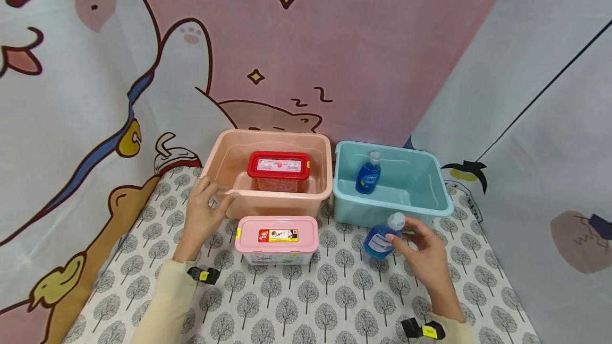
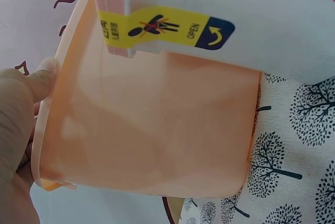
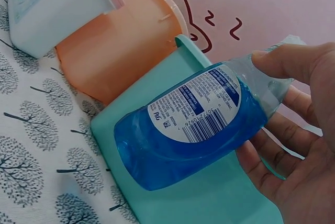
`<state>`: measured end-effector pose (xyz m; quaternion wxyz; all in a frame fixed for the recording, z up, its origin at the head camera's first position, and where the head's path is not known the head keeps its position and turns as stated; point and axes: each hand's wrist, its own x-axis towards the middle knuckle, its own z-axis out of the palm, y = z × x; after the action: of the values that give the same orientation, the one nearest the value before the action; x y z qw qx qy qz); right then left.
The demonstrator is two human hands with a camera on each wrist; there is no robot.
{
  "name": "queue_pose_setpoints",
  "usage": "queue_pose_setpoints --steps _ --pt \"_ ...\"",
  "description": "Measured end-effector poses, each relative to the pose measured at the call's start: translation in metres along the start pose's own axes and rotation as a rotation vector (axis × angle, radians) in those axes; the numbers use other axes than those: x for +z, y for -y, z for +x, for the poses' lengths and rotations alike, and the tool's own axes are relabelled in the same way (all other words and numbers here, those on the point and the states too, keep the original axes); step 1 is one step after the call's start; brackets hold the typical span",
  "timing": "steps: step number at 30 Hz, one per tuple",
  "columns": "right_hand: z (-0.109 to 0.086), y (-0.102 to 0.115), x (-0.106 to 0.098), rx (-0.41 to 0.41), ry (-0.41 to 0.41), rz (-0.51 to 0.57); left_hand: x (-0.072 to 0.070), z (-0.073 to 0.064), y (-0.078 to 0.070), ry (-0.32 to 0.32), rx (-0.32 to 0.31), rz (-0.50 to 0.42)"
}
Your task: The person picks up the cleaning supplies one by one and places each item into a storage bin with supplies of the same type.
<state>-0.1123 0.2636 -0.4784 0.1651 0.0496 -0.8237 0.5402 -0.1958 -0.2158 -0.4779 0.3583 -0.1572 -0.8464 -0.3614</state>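
Note:
In the head view my right hand point(image 1: 424, 251) pinches a bottle of blue dish soap point(image 1: 377, 243) near its clear cap, just in front of the teal bin point(image 1: 344, 211). The right wrist view shows the back label of that soap bottle point(image 3: 193, 109), thumb on one side and fingers on the other. My left hand point(image 1: 203, 214) grips the front left rim of the peach bin point(image 1: 268, 203), thumb on the rim in the left wrist view. Inside the peach bin sits a red-lidded tub point(image 1: 279, 171). A second blue soap bottle point(image 1: 368, 177) stands in the teal bin.
A pink-lidded wipes tub point(image 1: 277, 243) stands in front of the peach bin. Both bins rest side by side on a tree-print cloth point(image 1: 306, 301). A cartoon-print curtain point(image 1: 363, 52) rises behind and at the sides.

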Motion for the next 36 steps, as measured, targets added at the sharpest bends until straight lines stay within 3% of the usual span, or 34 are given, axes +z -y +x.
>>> queue_pose_setpoints --steps 10,19,36 --pt "0.009 0.009 -0.003 -0.024 -0.006 -0.036 0.0 -0.001 0.0 0.009 -0.013 0.006" --pt "0.019 0.014 -0.006 -0.147 0.008 -0.014 -0.001 -0.002 0.001 0.007 -0.003 0.011" --pt "0.034 0.032 -0.015 -0.066 -0.004 -0.034 0.001 -0.001 0.004 0.009 0.003 0.011"
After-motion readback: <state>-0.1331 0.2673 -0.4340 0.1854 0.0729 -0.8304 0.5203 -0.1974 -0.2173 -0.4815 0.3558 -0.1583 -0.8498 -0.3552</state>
